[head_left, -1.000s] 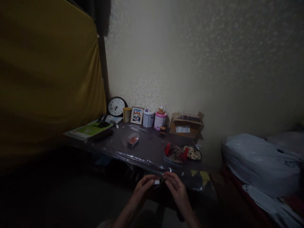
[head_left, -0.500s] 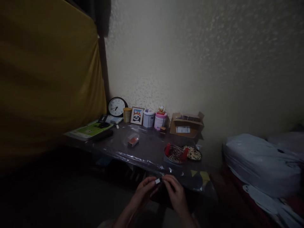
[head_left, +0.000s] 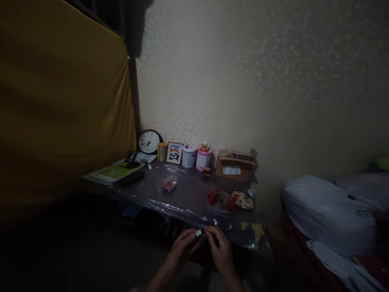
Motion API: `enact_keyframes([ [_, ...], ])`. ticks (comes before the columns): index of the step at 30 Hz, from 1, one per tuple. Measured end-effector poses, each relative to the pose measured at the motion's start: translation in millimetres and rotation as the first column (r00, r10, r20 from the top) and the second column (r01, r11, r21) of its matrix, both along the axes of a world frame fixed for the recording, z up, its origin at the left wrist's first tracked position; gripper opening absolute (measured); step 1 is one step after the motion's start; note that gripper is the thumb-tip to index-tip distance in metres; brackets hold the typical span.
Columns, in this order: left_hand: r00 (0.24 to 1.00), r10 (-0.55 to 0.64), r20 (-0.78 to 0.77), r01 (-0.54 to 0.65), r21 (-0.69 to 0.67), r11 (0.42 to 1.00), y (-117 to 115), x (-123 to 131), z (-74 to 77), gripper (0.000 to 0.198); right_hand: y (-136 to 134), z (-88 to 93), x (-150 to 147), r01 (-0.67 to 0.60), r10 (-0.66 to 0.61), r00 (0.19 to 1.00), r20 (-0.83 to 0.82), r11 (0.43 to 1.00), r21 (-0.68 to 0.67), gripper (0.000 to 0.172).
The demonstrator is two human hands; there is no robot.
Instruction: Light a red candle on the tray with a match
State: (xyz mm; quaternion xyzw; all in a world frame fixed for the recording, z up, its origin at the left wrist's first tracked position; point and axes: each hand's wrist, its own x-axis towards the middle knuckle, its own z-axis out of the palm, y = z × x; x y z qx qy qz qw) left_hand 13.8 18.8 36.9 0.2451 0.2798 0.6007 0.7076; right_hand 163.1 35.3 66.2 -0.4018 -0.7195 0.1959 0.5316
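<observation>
Just in front of the table's near edge, both hands are raised close together. My left hand (head_left: 182, 245) pinches a small white-and-dark object (head_left: 198, 233), too small and dim to name. My right hand (head_left: 221, 248) has its fingertips closed at the dark end of the same object. Whether the right fingers grip a separate part cannot be made out. Past the hands is the dark table (head_left: 185, 198) under a clear plastic cover. A small orange-and-white box (head_left: 169, 184) lies on it.
Two round dishes, one with red pieces (head_left: 223, 202) and one pale and speckled (head_left: 242, 200), sit at the right. Behind stand a clock (head_left: 148, 141), yellow cup (head_left: 162, 152), panda picture (head_left: 174, 153), white tub (head_left: 189, 157), pink tub (head_left: 203, 159) and open cardboard box (head_left: 235, 167).
The view has shifted slightly, so the table items appear a little lower. Both hands keep the small object between them, with little change in their pose.
</observation>
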Motion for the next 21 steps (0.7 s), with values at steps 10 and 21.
enact_keyframes([
  [10, 0.998, 0.067, -0.013, -0.066, 0.067, 0.996, -12.6, 0.1, 46.7, 0.018, -24.2, 48.4, -6.6, 0.109, -0.103, 0.994, -0.037, 0.956, 0.271, 0.017],
  [21, 0.974, 0.128, -0.186, -0.115, 0.075, 0.991, -33.6, -22.7, 42.3, 0.024, 8.2, 32.5, 25.4, 0.293, -0.275, 0.95, -0.148, 0.949, 0.115, 0.017],
])
